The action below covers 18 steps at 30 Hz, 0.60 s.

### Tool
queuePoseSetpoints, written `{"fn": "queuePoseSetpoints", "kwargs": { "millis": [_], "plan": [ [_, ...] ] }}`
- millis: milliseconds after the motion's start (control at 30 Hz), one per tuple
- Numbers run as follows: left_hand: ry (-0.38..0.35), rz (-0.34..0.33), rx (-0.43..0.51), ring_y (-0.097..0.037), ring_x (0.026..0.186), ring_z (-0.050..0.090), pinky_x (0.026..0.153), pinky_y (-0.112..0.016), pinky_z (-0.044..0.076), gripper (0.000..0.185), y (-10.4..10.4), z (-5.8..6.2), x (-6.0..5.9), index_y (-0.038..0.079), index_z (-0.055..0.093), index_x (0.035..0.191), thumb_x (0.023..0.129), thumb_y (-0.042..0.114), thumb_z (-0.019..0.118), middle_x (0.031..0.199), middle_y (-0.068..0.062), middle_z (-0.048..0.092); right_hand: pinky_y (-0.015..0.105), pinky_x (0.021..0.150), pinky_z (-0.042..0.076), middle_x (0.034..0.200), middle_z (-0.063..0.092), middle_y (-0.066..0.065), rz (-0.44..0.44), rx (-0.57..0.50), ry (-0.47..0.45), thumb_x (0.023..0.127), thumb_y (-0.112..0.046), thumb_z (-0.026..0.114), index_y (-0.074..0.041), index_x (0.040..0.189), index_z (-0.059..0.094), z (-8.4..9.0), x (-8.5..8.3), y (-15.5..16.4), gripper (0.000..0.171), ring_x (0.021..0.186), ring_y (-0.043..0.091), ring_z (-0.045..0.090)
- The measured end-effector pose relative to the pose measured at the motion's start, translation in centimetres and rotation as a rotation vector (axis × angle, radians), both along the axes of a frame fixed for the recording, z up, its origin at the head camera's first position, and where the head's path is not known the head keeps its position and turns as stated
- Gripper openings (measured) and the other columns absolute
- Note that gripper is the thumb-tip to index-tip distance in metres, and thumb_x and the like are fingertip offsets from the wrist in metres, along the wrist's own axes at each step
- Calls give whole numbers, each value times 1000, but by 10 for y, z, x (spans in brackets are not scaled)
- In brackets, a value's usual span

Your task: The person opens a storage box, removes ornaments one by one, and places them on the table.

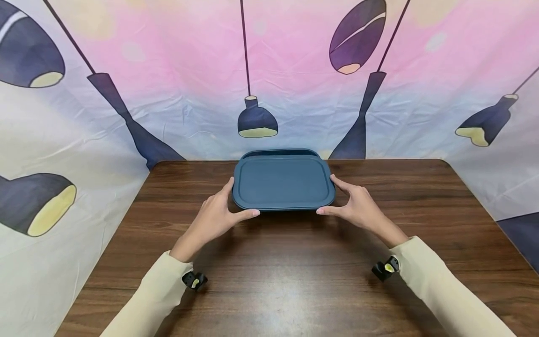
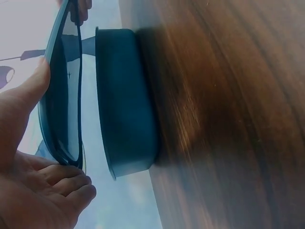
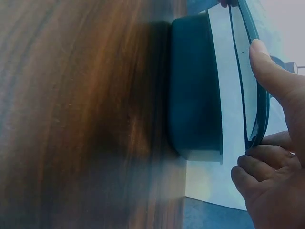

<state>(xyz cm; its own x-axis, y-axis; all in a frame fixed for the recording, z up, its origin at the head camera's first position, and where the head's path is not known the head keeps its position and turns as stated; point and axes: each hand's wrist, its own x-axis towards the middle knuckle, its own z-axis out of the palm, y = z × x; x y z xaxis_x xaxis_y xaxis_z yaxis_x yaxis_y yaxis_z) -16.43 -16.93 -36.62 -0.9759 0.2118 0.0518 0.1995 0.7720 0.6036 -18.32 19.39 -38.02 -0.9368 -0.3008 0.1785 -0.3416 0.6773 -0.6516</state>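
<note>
A dark blue-green rectangular lid point(image 1: 283, 182) with rounded corners is held between both hands. My left hand point(image 1: 214, 215) grips its left end, thumb at the front edge and fingers along the side. At the opposite end my right hand point(image 1: 358, 206) grips it the same way. Below the lid stands a deep box point(image 2: 125, 102) of the same colour, upright on the table; in both wrist views a gap shows between lid and box rim. From the head view the lid hides most of the box, leaving only its back rim point(image 1: 280, 151) visible.
The box stands near the back edge of a dark wood-grain table point(image 1: 278, 281). Right behind that edge hangs a pastel cloth point(image 1: 202, 84) printed with lamps. A small dark camera is strapped at each wrist, beside cream sleeves point(image 1: 438, 281).
</note>
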Motion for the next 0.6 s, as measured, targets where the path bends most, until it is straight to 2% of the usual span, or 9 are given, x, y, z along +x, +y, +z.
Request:
{"fn": "queuePoseSetpoints", "kwargs": {
  "millis": [33,100,167,200,333,367,433,500,600],
  "plan": [
    [4,3,-5,-41,117,61,97,-55,53,122,0,0,2,4,18,162,78,73,72,133,-26,58,54,93,54,87,68,14,-1,4,0,74,-48,89,-6,155,40,1,2,0,104,100,36,67],
    [-4,3,-17,-39,101,65,93,-54,54,122,1,2,7,4,18,162,77,75,71,118,-25,63,46,85,54,71,60,6,-5,10,0,74,-49,89,-7,155,41,2,7,2,104,66,25,58],
    [5,6,-23,-37,108,64,94,-55,54,122,1,2,11,2,22,161,76,76,71,132,-25,60,43,82,52,67,57,3,-6,14,8,74,-49,89,-6,154,42,3,12,3,103,60,18,46],
    [5,6,-23,-36,101,65,92,-54,55,122,1,2,13,2,23,161,76,76,72,126,-25,63,42,80,51,65,57,3,-4,15,7,74,-49,89,-6,154,42,3,14,4,102,55,18,37],
    [26,12,-16,-32,102,66,89,-51,57,121,0,1,19,1,30,158,73,74,76,133,-22,61,50,89,56,78,65,4,7,20,24,75,-49,88,-5,153,43,2,22,6,100,86,28,66],
    [29,12,-17,-30,95,67,88,-50,57,120,-1,1,21,1,31,158,73,74,76,124,-21,65,49,88,56,77,65,4,9,20,18,75,-50,88,-5,153,43,1,24,7,100,85,30,67],
    [33,14,-21,-29,88,66,85,-49,57,120,-1,1,24,1,33,157,72,74,77,114,-19,67,51,88,56,82,67,4,12,23,20,75,-50,88,-5,153,44,0,28,7,100,103,32,68],
    [40,17,-31,-27,85,65,84,-49,57,120,-1,1,28,1,35,156,71,75,77,108,-17,68,48,85,56,80,65,4,14,28,14,75,-51,88,-5,153,45,0,32,7,100,94,30,68],
    [39,16,-39,-25,76,63,76,-47,56,119,-1,1,33,2,37,155,70,75,77,96,-13,68,52,86,57,104,72,13,18,34,34,75,-49,88,-4,151,47,-1,37,8,99,104,33,67]
  ]
}}
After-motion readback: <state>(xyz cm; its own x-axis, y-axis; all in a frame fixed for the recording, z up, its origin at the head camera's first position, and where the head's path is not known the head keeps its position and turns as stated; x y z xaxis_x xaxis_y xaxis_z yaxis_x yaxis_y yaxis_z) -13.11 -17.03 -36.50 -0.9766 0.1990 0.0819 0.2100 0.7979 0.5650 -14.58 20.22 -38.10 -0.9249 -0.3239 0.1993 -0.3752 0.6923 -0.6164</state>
